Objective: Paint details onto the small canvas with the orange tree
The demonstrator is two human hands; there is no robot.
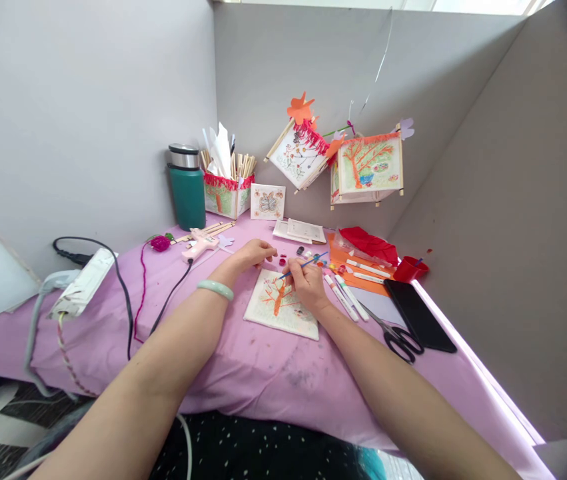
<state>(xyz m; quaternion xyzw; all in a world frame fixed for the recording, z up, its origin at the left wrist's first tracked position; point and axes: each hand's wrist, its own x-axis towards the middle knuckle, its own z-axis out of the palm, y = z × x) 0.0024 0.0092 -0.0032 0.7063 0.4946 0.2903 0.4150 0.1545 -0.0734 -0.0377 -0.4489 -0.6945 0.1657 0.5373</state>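
A square white panel [283,312] with an orange tree painted on it lies on the purple table cover [243,367]. My right hand [306,283] rests on the panel's upper right and pinches a thin blue paintbrush [308,264], its tip down on the drawing. My left hand [253,255] sits curled just above the panel's top left corner, fingertips on the cover beside small paint blobs [283,261]; whether it holds anything is unclear. A pale green bangle [216,288] circles my left wrist.
Paint tubes [346,297], scissors [396,337] and a black phone [418,315] lie to the right, near a red cup [410,269]. A pink glue gun [199,245], teal flask [186,188], stick box [227,190] and power strip [83,283] are on the left. Two paper lanterns [368,167] hang behind.
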